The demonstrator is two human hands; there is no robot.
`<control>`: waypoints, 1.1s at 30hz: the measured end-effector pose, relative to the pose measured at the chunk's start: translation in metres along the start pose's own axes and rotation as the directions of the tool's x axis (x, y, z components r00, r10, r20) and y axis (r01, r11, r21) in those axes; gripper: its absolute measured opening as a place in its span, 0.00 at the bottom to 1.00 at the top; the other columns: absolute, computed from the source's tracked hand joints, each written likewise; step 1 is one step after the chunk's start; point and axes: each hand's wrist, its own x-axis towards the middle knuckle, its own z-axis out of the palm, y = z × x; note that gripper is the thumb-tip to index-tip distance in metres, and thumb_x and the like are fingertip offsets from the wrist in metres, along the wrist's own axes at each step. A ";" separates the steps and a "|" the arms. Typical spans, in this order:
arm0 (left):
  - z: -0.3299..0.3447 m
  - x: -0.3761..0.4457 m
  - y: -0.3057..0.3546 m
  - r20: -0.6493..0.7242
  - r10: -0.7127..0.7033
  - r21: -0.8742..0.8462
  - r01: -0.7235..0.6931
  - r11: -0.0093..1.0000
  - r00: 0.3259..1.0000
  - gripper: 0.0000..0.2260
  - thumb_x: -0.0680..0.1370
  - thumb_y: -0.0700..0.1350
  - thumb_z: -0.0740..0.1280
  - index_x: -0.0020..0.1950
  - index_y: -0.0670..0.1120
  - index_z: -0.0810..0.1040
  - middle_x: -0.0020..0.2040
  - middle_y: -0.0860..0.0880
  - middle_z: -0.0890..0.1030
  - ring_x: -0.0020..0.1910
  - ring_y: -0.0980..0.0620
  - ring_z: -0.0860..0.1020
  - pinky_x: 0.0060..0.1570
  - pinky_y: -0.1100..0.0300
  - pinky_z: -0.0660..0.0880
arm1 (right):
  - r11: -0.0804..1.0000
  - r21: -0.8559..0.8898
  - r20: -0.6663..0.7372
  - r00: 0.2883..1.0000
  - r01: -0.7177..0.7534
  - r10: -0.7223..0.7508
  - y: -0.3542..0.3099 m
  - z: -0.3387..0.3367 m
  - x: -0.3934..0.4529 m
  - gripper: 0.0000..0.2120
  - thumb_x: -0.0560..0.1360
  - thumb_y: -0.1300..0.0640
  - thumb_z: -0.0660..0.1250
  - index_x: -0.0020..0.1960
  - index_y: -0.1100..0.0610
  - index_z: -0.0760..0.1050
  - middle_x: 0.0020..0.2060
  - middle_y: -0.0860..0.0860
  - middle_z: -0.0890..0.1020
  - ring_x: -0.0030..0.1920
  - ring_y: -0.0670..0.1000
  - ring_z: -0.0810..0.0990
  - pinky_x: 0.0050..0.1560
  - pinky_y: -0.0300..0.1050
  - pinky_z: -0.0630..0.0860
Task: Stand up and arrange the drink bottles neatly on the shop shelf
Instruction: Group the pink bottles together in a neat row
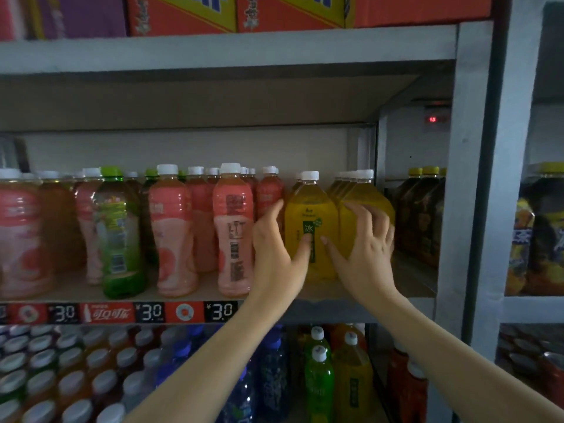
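Two rows of yellow drink bottles stand upright at the right end of the grey shelf (351,312). My left hand (276,254) wraps the front yellow bottle (308,215) of the left row, thumb on its dark green label. My right hand (364,248) is spread over the front yellow bottle of the right row (363,199), fingers around its right side. Left of them stand pink bottles (233,227) and a green bottle (117,236), all upright with white or green caps.
A grey steel upright (467,178) borders the shelf on the right, with dark tea bottles (418,215) beyond it. Price tags (152,312) run along the shelf edge. The lower shelf holds many more bottles (319,377). Orange cartons (183,13) sit overhead.
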 end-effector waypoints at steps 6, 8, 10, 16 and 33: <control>-0.043 -0.003 -0.009 -0.098 -0.031 -0.010 0.031 0.999 0.995 0.21 0.77 0.45 0.65 0.69 0.49 0.65 0.63 0.51 0.67 0.61 0.58 0.68 0.56 0.77 0.63 | 0.978 0.210 0.094 0.996 -0.015 -0.005 -0.028 0.022 -0.005 0.26 0.73 0.48 0.67 0.67 0.48 0.64 0.65 0.51 0.64 0.65 0.52 0.62 0.61 0.48 0.65; -0.055 -0.001 -0.018 -0.118 -0.056 0.005 0.057 0.998 0.991 0.21 0.77 0.44 0.65 0.69 0.50 0.65 0.64 0.51 0.68 0.61 0.59 0.68 0.55 0.79 0.62 | 0.963 0.267 0.125 0.992 -0.040 0.007 -0.037 0.032 -0.005 0.25 0.73 0.47 0.67 0.67 0.48 0.65 0.64 0.49 0.65 0.65 0.51 0.64 0.59 0.45 0.67; -0.063 0.002 -0.027 -0.147 -0.062 0.042 0.069 0.997 0.987 0.20 0.77 0.43 0.65 0.69 0.48 0.66 0.65 0.50 0.69 0.62 0.60 0.67 0.55 0.81 0.60 | 0.951 0.306 0.149 0.989 -0.052 0.006 -0.042 0.042 -0.005 0.24 0.73 0.46 0.67 0.67 0.48 0.65 0.62 0.46 0.67 0.63 0.49 0.67 0.59 0.43 0.68; -0.080 0.012 -0.058 0.040 -0.305 0.044 0.303 0.952 0.952 0.31 0.77 0.48 0.65 0.76 0.51 0.53 0.75 0.50 0.60 0.72 0.54 0.60 0.68 0.59 0.60 | 0.927 0.353 0.230 0.972 -0.128 0.046 -0.064 0.074 -0.001 0.23 0.73 0.46 0.66 0.66 0.47 0.67 0.56 0.41 0.76 0.52 0.40 0.75 0.44 0.27 0.69; -0.086 0.047 -0.107 0.459 -0.300 -0.105 0.387 0.916 0.836 0.19 0.77 0.49 0.65 0.68 0.55 0.70 0.50 0.61 0.78 0.42 0.68 0.72 0.34 0.75 0.68 | 0.913 0.225 0.407 0.884 -0.340 0.229 -0.071 0.101 -0.004 0.21 0.75 0.46 0.64 0.67 0.46 0.68 0.57 0.43 0.78 0.52 0.41 0.75 0.39 0.28 0.68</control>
